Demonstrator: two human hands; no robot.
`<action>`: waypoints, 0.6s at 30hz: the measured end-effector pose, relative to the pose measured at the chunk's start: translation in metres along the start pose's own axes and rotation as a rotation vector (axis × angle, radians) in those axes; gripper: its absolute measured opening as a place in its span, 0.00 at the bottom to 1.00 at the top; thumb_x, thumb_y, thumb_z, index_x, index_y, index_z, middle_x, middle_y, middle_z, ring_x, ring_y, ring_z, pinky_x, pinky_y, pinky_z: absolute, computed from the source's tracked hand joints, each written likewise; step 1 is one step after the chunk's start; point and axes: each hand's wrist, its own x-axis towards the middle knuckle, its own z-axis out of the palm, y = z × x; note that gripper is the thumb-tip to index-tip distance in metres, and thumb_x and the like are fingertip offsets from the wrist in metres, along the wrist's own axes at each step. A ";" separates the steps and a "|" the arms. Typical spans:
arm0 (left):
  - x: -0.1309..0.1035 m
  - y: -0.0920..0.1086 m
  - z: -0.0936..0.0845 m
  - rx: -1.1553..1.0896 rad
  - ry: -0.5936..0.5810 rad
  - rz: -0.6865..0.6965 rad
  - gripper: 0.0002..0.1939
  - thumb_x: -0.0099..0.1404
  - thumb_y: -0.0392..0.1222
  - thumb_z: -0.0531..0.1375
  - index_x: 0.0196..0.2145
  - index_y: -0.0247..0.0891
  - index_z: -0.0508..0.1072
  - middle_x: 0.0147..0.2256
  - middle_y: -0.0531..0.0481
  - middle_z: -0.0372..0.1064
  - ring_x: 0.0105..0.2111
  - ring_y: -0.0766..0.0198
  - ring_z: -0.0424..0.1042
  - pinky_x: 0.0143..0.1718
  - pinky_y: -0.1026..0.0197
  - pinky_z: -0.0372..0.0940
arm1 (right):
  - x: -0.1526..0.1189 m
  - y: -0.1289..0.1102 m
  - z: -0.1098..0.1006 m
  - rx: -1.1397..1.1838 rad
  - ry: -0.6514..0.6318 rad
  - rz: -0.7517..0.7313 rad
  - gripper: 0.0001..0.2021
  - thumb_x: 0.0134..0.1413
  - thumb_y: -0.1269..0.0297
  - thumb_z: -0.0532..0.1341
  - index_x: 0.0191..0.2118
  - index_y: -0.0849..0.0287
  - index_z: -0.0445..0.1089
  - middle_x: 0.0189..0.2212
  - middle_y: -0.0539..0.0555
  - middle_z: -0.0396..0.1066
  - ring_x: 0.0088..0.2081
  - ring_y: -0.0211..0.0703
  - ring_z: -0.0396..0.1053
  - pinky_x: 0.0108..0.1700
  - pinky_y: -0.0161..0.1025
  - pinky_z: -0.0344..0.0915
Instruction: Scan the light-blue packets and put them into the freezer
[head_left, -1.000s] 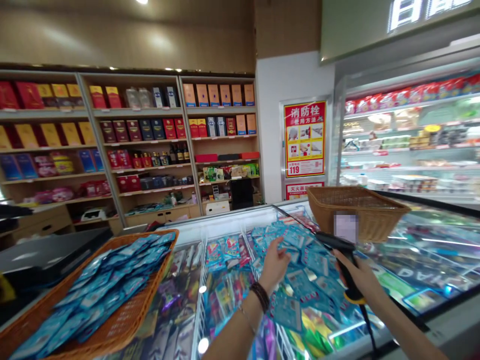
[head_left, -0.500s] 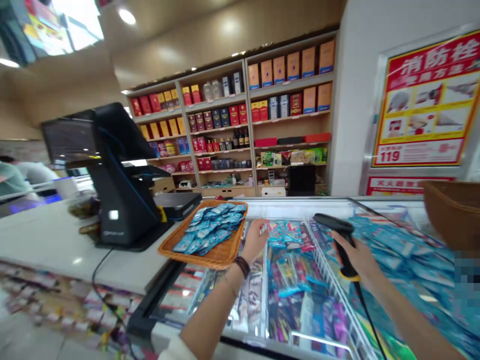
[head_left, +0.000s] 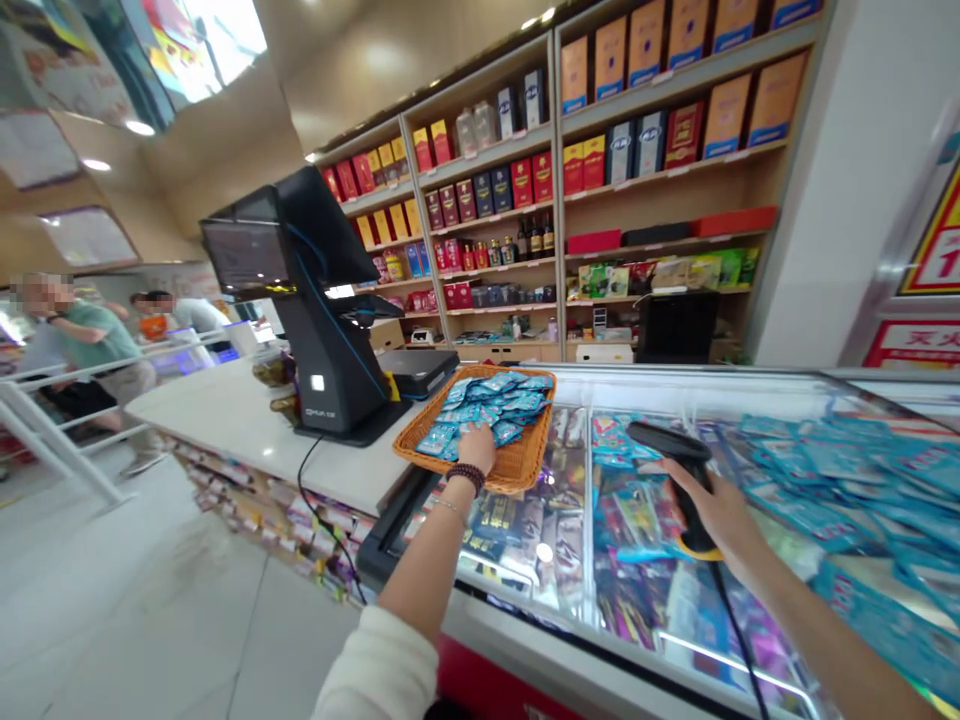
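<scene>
My left hand (head_left: 477, 448), with a dark beaded bracelet at the wrist, reaches over the near side of an orange wicker basket (head_left: 525, 472). Its fingers are stretched out and touch the small blue packets (head_left: 491, 395) heaped inside; the fingertips are partly hidden. A black barcode scanner (head_left: 679, 470) is gripped in my right hand (head_left: 716, 510), its head pointing left and its cable hanging down. The scanner is above a glass-topped freezer (head_left: 495, 605) of colourful wrapped goods. Many blue packets (head_left: 817, 490) lie spread on the right side of the freezer.
A black checkout terminal (head_left: 315, 300) stands on the white counter (head_left: 225, 420), with a black box-like device (head_left: 424, 372) beside it. Shelves of boxed goods (head_left: 487, 190) line the back wall. People (head_left: 97, 340) are beyond the white railing (head_left: 67, 430) at left.
My left hand has moved left, from over the freezer to the packets in the basket. The view has turned left. My right hand still holds the scanner.
</scene>
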 end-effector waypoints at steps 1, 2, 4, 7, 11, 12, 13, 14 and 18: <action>0.000 0.002 -0.001 0.002 0.002 0.022 0.22 0.71 0.34 0.54 0.60 0.25 0.68 0.60 0.20 0.66 0.55 0.43 0.75 0.53 0.49 0.69 | -0.001 -0.001 -0.002 0.019 0.007 -0.007 0.22 0.38 0.42 0.75 0.25 0.55 0.69 0.14 0.46 0.66 0.12 0.35 0.59 0.13 0.36 0.58; 0.000 0.003 -0.002 0.000 0.005 0.045 0.20 0.72 0.31 0.50 0.58 0.26 0.71 0.56 0.22 0.70 0.54 0.45 0.76 0.52 0.51 0.69 | -0.002 -0.001 -0.004 0.032 0.010 -0.017 0.22 0.38 0.42 0.75 0.25 0.54 0.69 0.15 0.46 0.66 0.12 0.35 0.59 0.13 0.36 0.58; 0.000 0.005 -0.002 -0.007 0.007 0.100 0.22 0.72 0.27 0.47 0.56 0.31 0.74 0.53 0.29 0.75 0.55 0.49 0.76 0.54 0.53 0.68 | -0.003 -0.002 -0.006 0.041 0.008 -0.028 0.22 0.40 0.41 0.74 0.25 0.53 0.69 0.14 0.46 0.65 0.12 0.35 0.58 0.13 0.37 0.58; -0.001 0.005 -0.001 -0.056 -0.006 0.220 0.22 0.70 0.29 0.53 0.56 0.41 0.76 0.50 0.40 0.79 0.55 0.53 0.76 0.55 0.57 0.67 | -0.004 -0.002 -0.007 0.030 0.008 -0.023 0.22 0.41 0.41 0.73 0.24 0.53 0.68 0.14 0.46 0.64 0.12 0.36 0.58 0.14 0.37 0.57; 0.003 0.005 0.000 -0.171 0.112 0.212 0.22 0.69 0.36 0.57 0.59 0.38 0.73 0.50 0.39 0.78 0.53 0.53 0.76 0.55 0.57 0.66 | -0.005 -0.002 -0.006 0.028 0.026 -0.015 0.24 0.37 0.42 0.75 0.23 0.54 0.67 0.14 0.46 0.65 0.12 0.34 0.59 0.14 0.35 0.57; 0.005 0.005 0.000 -0.170 0.149 0.182 0.22 0.68 0.38 0.59 0.60 0.36 0.72 0.53 0.37 0.76 0.55 0.52 0.74 0.57 0.56 0.65 | -0.005 -0.003 -0.005 0.032 0.028 -0.016 0.24 0.37 0.42 0.75 0.23 0.54 0.67 0.14 0.46 0.66 0.12 0.34 0.59 0.14 0.35 0.57; 0.008 0.006 -0.001 -0.161 0.167 0.156 0.23 0.67 0.41 0.62 0.59 0.34 0.72 0.55 0.35 0.74 0.57 0.50 0.72 0.59 0.55 0.63 | -0.006 -0.003 -0.005 0.038 0.029 -0.019 0.24 0.36 0.42 0.76 0.23 0.54 0.67 0.14 0.46 0.66 0.12 0.34 0.59 0.14 0.34 0.56; 0.010 0.006 -0.001 -0.149 0.161 0.137 0.24 0.65 0.43 0.65 0.57 0.32 0.73 0.57 0.33 0.72 0.59 0.47 0.70 0.61 0.54 0.62 | -0.006 -0.003 -0.005 0.044 0.032 -0.022 0.24 0.36 0.41 0.76 0.23 0.54 0.67 0.14 0.46 0.66 0.12 0.34 0.59 0.14 0.34 0.56; 0.019 0.008 -0.003 -0.153 0.091 0.095 0.23 0.58 0.43 0.71 0.49 0.31 0.76 0.54 0.29 0.74 0.57 0.44 0.73 0.58 0.53 0.64 | -0.005 -0.001 -0.007 0.034 0.015 -0.026 0.25 0.37 0.40 0.75 0.21 0.55 0.68 0.11 0.46 0.64 0.12 0.34 0.58 0.13 0.34 0.56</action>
